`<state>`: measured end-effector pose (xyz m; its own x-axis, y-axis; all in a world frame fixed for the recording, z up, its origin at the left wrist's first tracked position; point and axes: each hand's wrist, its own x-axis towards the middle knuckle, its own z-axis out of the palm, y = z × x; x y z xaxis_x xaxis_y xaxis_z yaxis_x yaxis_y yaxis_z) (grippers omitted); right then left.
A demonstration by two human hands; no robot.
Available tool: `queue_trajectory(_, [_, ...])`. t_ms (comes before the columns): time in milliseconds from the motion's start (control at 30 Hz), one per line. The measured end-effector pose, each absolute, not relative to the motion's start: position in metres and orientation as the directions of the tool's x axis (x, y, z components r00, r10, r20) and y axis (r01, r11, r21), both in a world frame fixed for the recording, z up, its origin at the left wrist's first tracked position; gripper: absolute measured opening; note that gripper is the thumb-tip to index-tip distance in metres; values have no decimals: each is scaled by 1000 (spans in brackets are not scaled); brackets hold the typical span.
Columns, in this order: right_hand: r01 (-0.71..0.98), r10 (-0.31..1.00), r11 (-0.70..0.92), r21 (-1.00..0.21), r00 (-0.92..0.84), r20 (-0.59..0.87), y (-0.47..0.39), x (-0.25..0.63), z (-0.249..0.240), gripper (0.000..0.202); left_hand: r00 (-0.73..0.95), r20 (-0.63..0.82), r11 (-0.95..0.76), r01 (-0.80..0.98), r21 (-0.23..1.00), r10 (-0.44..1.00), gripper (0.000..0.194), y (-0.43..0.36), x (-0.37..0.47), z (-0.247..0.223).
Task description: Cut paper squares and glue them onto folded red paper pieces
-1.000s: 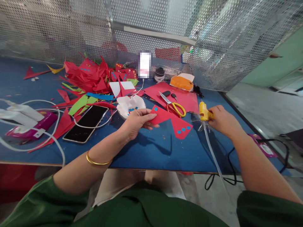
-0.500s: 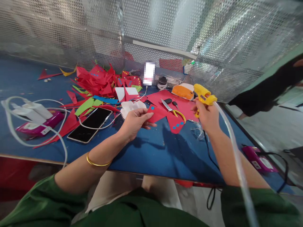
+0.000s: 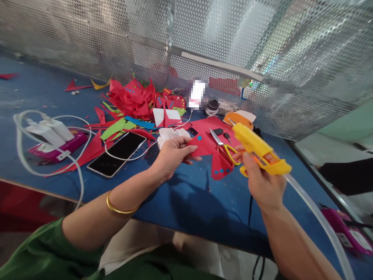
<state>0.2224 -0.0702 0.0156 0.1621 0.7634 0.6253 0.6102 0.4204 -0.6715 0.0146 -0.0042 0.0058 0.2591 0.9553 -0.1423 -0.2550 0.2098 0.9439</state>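
Observation:
Between the thumb and fingers of my left hand (image 3: 175, 155) is a piece of red paper (image 3: 205, 143) with a blue diamond on it. Its lower right part, bearing several blue diamonds, hangs over the blue table (image 3: 186, 206). My right hand (image 3: 262, 186) is wrapped around a yellow hot glue gun (image 3: 256, 149), with its nozzle pointing up and left. A long clear glue stick (image 3: 317, 217) sticks out of the gun's rear. Scissors (image 3: 223, 144) with yellow handles lie just behind the held paper, beside a dark key fob (image 3: 217, 132) on a red sheet (image 3: 201, 123).
A heap of red paper scraps (image 3: 131, 99) lies at the back left. A black phone (image 3: 118, 154) and white chargers (image 3: 55, 132) on a purple power strip (image 3: 62, 149) are at the left. Another purple power strip (image 3: 349, 233) is at the right. A perforated metal panel (image 3: 140, 42) stands behind.
My right hand has brought the glue gun closer to me, and its nozzle now shows. My left hand still holds the red paper. The view has shifted slightly left.

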Motion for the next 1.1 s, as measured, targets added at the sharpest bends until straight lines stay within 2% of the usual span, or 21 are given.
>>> queue_trajectory(67, [591, 781, 406, -697, 171, 601, -72, 226, 20, 21, 242, -136, 204, -280, 938, 961, 6, -5, 15, 7])
queue_trajectory(167, [596, 853, 391, -702, 53, 519, -78, 227, 23, 21, 230, -136, 207, -323, 923, 964, 7, -6, 17, 6])
queue_trajectory(333, [705, 871, 403, -583, -102, 480, -85, 213, 15, 15, 284, -171, 271, -361, 892, 944, 11, -9, 21, 1])
queue_trajectory(467, [781, 840, 414, -467, -130, 527, -83, 204, 7, 13, 292, -164, 277, -401, 873, 942, 15, -10, 22, -1])
queue_trajectory(567, [801, 829, 420, -426, -147, 540, -82, 204, 4, 12, 290, -171, 287, -425, 858, 942, 15, -11, 23, 0])
queue_trajectory(733, [821, 829, 408, -399, -150, 539, -84, 204, 0, 14, 280, -200, 309, -429, 849, 939, 13, -11, 24, 1])
queue_trajectory(1100, [839, 826, 410, -358, -174, 537, -82, 200, 1, 15, 306, -149, 283, -460, 841, 940, 16, -10, 23, -2])
